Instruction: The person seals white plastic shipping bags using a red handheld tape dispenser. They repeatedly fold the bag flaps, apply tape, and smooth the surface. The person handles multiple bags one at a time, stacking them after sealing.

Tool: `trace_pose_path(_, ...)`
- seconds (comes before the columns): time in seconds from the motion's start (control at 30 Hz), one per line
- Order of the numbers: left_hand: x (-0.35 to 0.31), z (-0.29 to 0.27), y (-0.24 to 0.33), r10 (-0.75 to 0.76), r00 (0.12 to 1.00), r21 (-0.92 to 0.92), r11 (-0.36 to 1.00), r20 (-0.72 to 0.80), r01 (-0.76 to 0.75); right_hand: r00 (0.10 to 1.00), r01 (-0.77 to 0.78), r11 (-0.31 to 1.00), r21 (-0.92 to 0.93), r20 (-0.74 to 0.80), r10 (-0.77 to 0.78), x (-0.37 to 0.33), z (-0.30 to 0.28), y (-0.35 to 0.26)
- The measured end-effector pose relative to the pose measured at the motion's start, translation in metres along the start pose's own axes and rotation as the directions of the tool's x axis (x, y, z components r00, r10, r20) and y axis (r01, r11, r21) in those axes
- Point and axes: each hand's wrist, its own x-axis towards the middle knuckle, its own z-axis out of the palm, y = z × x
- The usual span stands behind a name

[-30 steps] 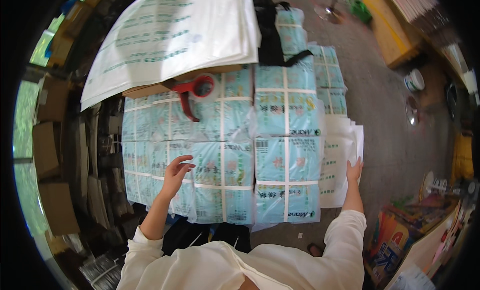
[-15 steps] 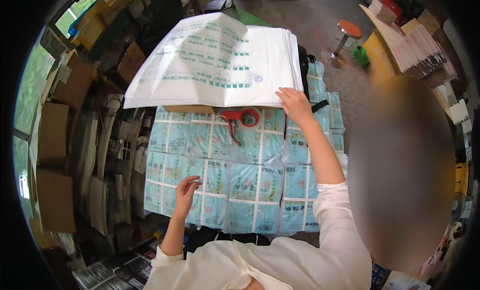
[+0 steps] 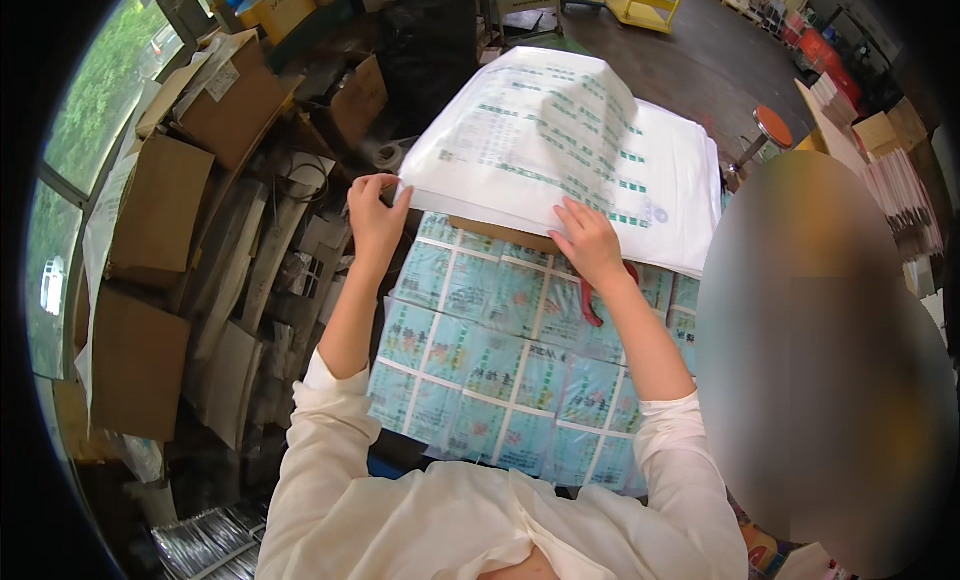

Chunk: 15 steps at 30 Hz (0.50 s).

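A large white sheet with rows of green print (image 3: 520, 110), sack-like and creased, lies over a pile of similar white sheets (image 3: 690, 180). My left hand (image 3: 378, 220) pinches its near left corner between thumb and fingers. On the near edge, right of the middle, rests my right hand (image 3: 592, 242), fingers apart and laid on the white surface. Beneath my right wrist a red tape dispenser (image 3: 590, 305) shows in part, its roll mostly covered by the arm. Brown cardboard (image 3: 500, 233) peeks out below the sheet's near edge.
Bundles in light-blue printed wrap with white straps (image 3: 480, 350) form the work surface. Cardboard boxes (image 3: 140, 370) and flat boards stand along the left. Beyond on the right are a red-topped stool (image 3: 772, 127) and a yellow cart (image 3: 650, 5). A blurred shape (image 3: 820, 370) hides the right side.
My left hand has risen from over the blue bundles to the sheet's left corner and taken hold. My right hand has shifted left along the near edge from the right corner. The view has turned.
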Motion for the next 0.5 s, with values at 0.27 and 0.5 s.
trace_pose_path(0.27,0.011,-0.001,0.006,0.475,0.845,0.109,0.852,0.246,-0.511,0.988,0.123,0.981,-0.152,-0.074,-0.135,0.023,0.016,-0.014)
trace_pose_path(0.5,0.072,0.012,0.017,0.803,0.565,0.081,0.561,0.189,-0.824,0.921,-0.259,0.961,0.102,-0.274,0.277,0.046,-0.012,-0.025)
